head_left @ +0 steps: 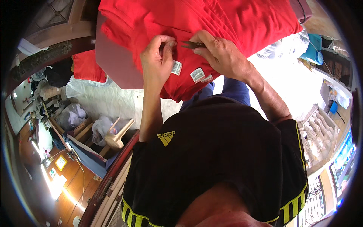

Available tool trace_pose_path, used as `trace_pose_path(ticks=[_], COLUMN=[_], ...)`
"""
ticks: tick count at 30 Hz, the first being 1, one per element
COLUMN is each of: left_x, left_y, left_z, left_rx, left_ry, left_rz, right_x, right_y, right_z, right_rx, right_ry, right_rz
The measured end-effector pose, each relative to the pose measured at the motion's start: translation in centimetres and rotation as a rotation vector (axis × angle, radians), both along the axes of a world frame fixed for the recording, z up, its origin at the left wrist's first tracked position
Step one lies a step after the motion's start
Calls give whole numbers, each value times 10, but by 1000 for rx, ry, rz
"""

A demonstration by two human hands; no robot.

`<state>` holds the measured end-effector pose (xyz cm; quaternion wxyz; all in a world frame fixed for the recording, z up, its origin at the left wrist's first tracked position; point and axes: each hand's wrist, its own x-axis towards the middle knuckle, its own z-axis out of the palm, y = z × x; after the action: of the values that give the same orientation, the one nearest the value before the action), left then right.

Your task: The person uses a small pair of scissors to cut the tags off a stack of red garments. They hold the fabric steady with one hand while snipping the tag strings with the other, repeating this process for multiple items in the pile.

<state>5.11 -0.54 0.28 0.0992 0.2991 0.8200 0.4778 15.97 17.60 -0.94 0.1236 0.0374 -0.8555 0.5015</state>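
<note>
Black shirt (211, 151) nearest; left hand (159, 60) pinches red garment (196, 22) taut at 12 o'clock, right hand (221, 53) grips thread snips (192, 45) closed-fisted beside white tags (187, 72).

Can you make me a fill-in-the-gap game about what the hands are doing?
1. The cloth under both hands is coloured ____.
2. The right hand holds small dark ____.
3. The left hand pinches the cloth just above a white ____.
4. The person's black shirt has stripes coloured ____.

Missing words: red; snips; tag; yellow
</note>
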Motion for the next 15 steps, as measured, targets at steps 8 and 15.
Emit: trace_pose_path(ticks=[8,15], left_x=[-4,-5], left_y=[-4,-3], left_z=[1,1], left_rx=[62,66], left_ry=[-120,-92], left_rz=[-51,-73], right_x=[1,-4], right_y=[-1,-6], right_z=[-9,-8], right_rx=[128,158], right_ry=[-58,-91], right_rz=[106,109])
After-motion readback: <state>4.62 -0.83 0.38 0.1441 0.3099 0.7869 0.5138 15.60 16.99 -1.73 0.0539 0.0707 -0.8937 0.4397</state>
